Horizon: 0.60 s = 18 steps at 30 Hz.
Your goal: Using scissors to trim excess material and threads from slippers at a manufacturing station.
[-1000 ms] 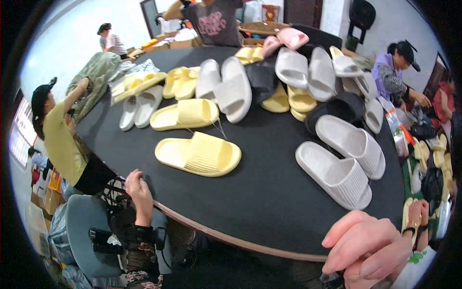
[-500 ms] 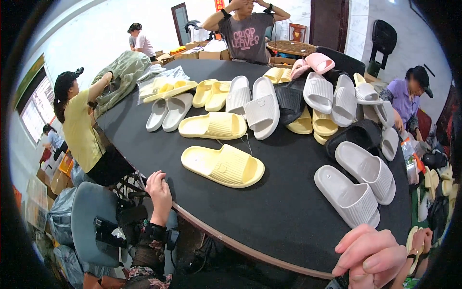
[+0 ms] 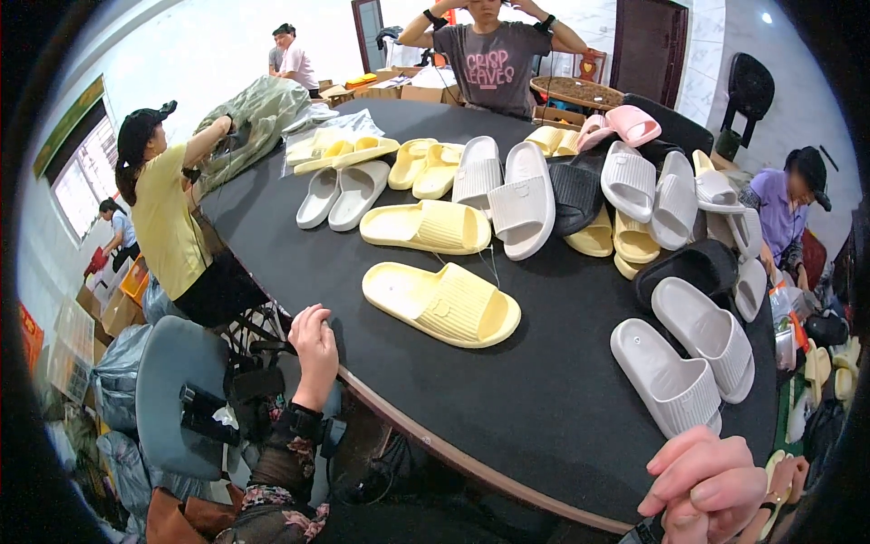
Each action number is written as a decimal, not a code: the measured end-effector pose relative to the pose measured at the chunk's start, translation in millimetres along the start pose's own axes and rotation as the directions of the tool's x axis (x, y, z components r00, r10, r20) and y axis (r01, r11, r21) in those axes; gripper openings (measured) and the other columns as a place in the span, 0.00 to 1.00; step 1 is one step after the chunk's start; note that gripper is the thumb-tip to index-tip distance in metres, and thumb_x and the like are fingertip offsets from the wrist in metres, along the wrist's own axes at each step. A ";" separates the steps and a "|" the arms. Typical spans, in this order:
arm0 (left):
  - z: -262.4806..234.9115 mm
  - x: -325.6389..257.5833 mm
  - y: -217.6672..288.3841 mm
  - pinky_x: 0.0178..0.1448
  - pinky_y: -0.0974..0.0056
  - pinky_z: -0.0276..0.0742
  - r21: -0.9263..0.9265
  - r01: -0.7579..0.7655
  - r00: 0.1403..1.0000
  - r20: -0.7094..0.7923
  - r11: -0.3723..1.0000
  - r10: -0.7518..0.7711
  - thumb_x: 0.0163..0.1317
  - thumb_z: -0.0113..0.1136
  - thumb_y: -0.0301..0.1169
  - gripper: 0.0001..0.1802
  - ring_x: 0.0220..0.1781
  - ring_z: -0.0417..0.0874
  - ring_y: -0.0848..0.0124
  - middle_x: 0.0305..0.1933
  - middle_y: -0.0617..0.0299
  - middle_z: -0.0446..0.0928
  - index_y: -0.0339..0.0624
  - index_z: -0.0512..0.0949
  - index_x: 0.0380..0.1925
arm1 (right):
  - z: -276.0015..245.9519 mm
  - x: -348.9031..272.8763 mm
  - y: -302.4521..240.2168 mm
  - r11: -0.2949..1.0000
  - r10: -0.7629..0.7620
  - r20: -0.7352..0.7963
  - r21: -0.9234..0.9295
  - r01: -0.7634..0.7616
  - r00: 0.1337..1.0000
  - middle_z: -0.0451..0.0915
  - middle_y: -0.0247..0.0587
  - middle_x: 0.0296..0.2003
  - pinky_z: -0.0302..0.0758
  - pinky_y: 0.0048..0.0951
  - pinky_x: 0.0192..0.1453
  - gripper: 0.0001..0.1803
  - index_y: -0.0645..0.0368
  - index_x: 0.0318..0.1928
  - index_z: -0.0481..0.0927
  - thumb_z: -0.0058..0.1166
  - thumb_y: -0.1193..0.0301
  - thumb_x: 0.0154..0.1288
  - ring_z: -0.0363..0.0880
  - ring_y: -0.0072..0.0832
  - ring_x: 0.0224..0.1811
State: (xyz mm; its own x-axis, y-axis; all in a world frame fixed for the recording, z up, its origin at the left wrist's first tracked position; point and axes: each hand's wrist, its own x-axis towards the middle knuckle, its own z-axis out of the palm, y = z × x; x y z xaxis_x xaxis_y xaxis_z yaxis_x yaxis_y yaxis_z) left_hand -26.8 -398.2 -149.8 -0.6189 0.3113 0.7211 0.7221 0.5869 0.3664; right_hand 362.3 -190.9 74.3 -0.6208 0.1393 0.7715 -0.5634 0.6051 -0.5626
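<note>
My left hand is raised beside the table's left edge, its fingers bent and close together, and I see nothing in it. At the lower right, above the table's near edge, my right hand is loosely curled with no object showing in the fingers. Nearest to it lies a grey slide sandal, with a matching grey slide sandal beside it. A yellow slide sandal lies alone in the middle, closer to my left hand. Behind it is another yellow slide sandal, with thin strands between the two.
Several more slides, grey, black, yellow and pink, crowd the far half of the black table. A grey chair stands at the left. People stand at the left and across the table; another person is at the right.
The whole view has shifted, so the table and slides sit farther right in the picture. My hands keep nearly the same poses. The slides have not moved on the table.
</note>
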 end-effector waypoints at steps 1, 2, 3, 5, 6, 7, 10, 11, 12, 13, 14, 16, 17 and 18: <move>-0.4 0.2 0.7 0.62 0.55 0.59 -0.007 0.003 1.000 0.002 1.000 -0.003 0.54 0.49 0.20 0.11 0.57 0.69 0.57 0.48 0.54 0.75 0.38 0.76 0.37 | -0.4 -0.1 0.4 1.000 0.001 0.001 0.002 -0.001 1.000 0.75 0.52 0.31 0.74 0.38 0.38 0.10 0.63 0.45 0.69 0.50 0.78 0.63 0.70 0.24 0.21; -0.7 0.2 1.1 0.62 0.55 0.59 -0.005 0.004 1.000 0.003 1.000 -0.004 0.54 0.49 0.20 0.11 0.57 0.69 0.57 0.48 0.54 0.75 0.38 0.76 0.37 | -0.8 -0.3 0.8 1.000 0.002 0.004 -0.001 -0.002 1.000 0.75 0.52 0.32 0.74 0.38 0.38 0.10 0.63 0.45 0.69 0.50 0.78 0.63 0.70 0.24 0.20; -0.7 0.1 1.1 0.63 0.55 0.59 0.001 0.010 1.000 0.007 1.000 -0.010 0.54 0.49 0.20 0.11 0.57 0.69 0.57 0.48 0.54 0.75 0.38 0.76 0.37 | -0.7 -0.4 1.2 1.000 0.003 0.008 -0.006 -0.003 1.000 0.75 0.52 0.32 0.74 0.37 0.38 0.10 0.63 0.45 0.69 0.50 0.78 0.63 0.70 0.23 0.20; -0.5 0.1 0.2 0.63 0.55 0.59 0.008 0.017 1.000 0.012 1.000 -0.017 0.54 0.49 0.20 0.11 0.57 0.69 0.57 0.48 0.54 0.75 0.38 0.76 0.37 | -0.2 0.1 1.3 1.000 0.007 0.007 -0.010 -0.007 1.000 0.75 0.52 0.32 0.74 0.37 0.38 0.10 0.63 0.45 0.69 0.50 0.78 0.63 0.70 0.23 0.20; -0.3 0.1 -0.8 0.63 0.55 0.59 0.005 0.017 1.000 0.013 1.000 -0.017 0.55 0.49 0.20 0.11 0.57 0.69 0.57 0.48 0.54 0.75 0.38 0.76 0.37 | 0.0 0.3 1.4 1.000 0.010 0.007 -0.015 -0.010 1.000 0.75 0.53 0.32 0.74 0.37 0.38 0.10 0.63 0.45 0.69 0.50 0.78 0.63 0.70 0.23 0.20; -0.3 0.1 -1.5 0.63 0.55 0.59 0.003 0.016 1.000 0.013 1.000 -0.016 0.55 0.49 0.21 0.10 0.58 0.69 0.57 0.48 0.54 0.75 0.38 0.76 0.37 | 0.2 0.4 1.7 1.000 0.012 0.007 -0.014 -0.011 1.000 0.75 0.53 0.32 0.74 0.37 0.38 0.10 0.63 0.45 0.69 0.50 0.78 0.63 0.70 0.23 0.20; -0.8 1.2 0.5 0.63 0.55 0.59 -0.003 0.012 1.000 0.014 1.000 -0.012 0.55 0.49 0.21 0.10 0.57 0.69 0.57 0.48 0.54 0.75 0.38 0.76 0.37 | 0.9 0.5 1.7 1.000 0.014 0.003 -0.014 -0.014 1.000 0.75 0.53 0.32 0.74 0.37 0.38 0.10 0.64 0.45 0.70 0.50 0.77 0.63 0.70 0.23 0.20; 0.7 1.3 0.6 0.63 0.55 0.59 -0.006 0.012 1.000 0.015 1.000 -0.012 0.55 0.49 0.21 0.10 0.57 0.69 0.57 0.48 0.54 0.75 0.38 0.76 0.37 | 1.4 0.7 0.8 1.000 0.015 -0.003 -0.019 -0.015 1.000 0.75 0.53 0.32 0.73 0.37 0.38 0.10 0.64 0.45 0.70 0.50 0.77 0.63 0.70 0.23 0.20; 3.0 1.1 0.8 0.62 0.55 0.59 -0.011 0.004 1.000 0.011 1.000 -0.004 0.55 0.49 0.21 0.10 0.57 0.69 0.57 0.48 0.54 0.75 0.38 0.76 0.37 | 1.5 0.4 -0.7 1.000 0.017 -0.011 -0.025 -0.017 1.000 0.75 0.53 0.32 0.73 0.36 0.38 0.10 0.64 0.44 0.70 0.50 0.77 0.63 0.70 0.23 0.20; 5.5 1.2 2.1 0.62 0.55 0.59 -0.018 -0.004 1.000 0.007 1.000 0.004 0.55 0.49 0.21 0.10 0.57 0.70 0.57 0.48 0.54 0.75 0.38 0.76 0.37 | 1.3 0.0 -2.8 0.999 0.019 -0.013 -0.032 -0.019 1.000 0.75 0.53 0.32 0.73 0.36 0.38 0.10 0.64 0.44 0.70 0.50 0.77 0.63 0.70 0.23 0.20; 8.2 2.1 5.1 0.62 0.55 0.59 -0.029 -0.007 1.000 0.009 1.000 0.007 0.55 0.49 0.21 0.10 0.57 0.70 0.57 0.48 0.54 0.75 0.38 0.76 0.37 | 0.8 -0.6 -5.5 0.999 0.021 -0.018 -0.048 -0.022 1.000 0.75 0.54 0.32 0.73 0.36 0.38 0.10 0.64 0.44 0.70 0.50 0.77 0.63 0.70 0.23 0.20; 3.5 1.0 0.6 0.61 0.56 0.60 -0.004 0.000 1.000 0.015 1.000 0.000 0.55 0.50 0.21 0.10 0.57 0.70 0.57 0.48 0.54 0.75 0.38 0.76 0.37 | 2.9 -0.7 0.2 0.999 0.019 -0.018 -0.032 -0.019 1.000 0.75 0.54 0.32 0.73 0.36 0.37 0.10 0.64 0.44 0.70 0.50 0.77 0.63 0.70 0.24 0.20; 2.5 -0.1 -2.3 0.61 0.56 0.60 0.006 0.003 1.000 0.015 1.000 -0.003 0.55 0.50 0.21 0.10 0.57 0.70 0.57 0.48 0.54 0.75 0.38 0.76 0.37 | 3.9 -0.7 2.8 0.999 0.022 -0.018 -0.026 -0.023 1.000 0.75 0.54 0.32 0.73 0.36 0.37 0.09 0.64 0.44 0.70 0.50 0.77 0.63 0.70 0.24 0.20; 1.8 -1.5 -5.8 0.61 0.56 0.60 0.006 0.006 1.000 0.010 1.000 -0.006 0.55 0.50 0.21 0.10 0.57 0.70 0.57 0.48 0.54 0.75 0.38 0.76 0.37 | 4.9 -0.7 6.3 0.999 0.026 -0.018 -0.018 -0.026 1.000 0.75 0.54 0.32 0.73 0.36 0.37 0.09 0.64 0.44 0.70 0.50 0.77 0.63 0.70 0.24 0.20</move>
State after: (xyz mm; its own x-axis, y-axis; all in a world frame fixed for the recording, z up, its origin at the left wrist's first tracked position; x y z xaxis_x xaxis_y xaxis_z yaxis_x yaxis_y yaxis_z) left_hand -30.6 -400.8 -154.1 -0.6266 0.3152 0.7127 0.7162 0.5933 0.3673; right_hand 356.5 -191.1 68.8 -0.6252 0.1688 0.7620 -0.5371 0.6153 -0.5770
